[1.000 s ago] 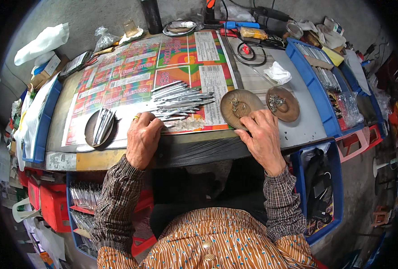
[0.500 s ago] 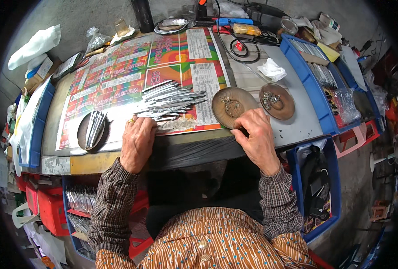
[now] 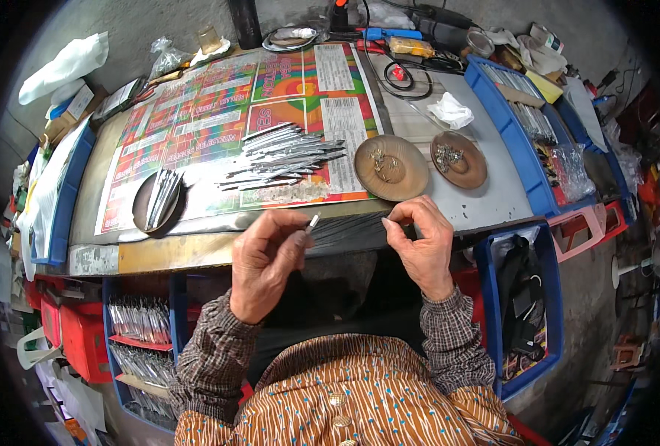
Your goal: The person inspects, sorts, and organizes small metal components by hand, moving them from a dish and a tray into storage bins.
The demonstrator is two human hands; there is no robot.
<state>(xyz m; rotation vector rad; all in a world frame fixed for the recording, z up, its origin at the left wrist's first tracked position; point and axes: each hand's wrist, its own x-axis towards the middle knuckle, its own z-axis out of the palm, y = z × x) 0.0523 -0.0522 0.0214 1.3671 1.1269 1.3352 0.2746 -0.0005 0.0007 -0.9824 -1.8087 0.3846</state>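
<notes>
Between the hands, close by the left: thin silvery stick (image 3: 314, 221), pinched in left hand (image 3: 265, 260), visible end slanting away from the body and slightly rightward. Right hand (image 3: 426, 249) well apart, curled toward a pinch; cannot tell whether it grasps anything. Stick pile (image 3: 289, 157) beyond left hand; brown bowl (image 3: 413, 184) just beyond right.
</notes>
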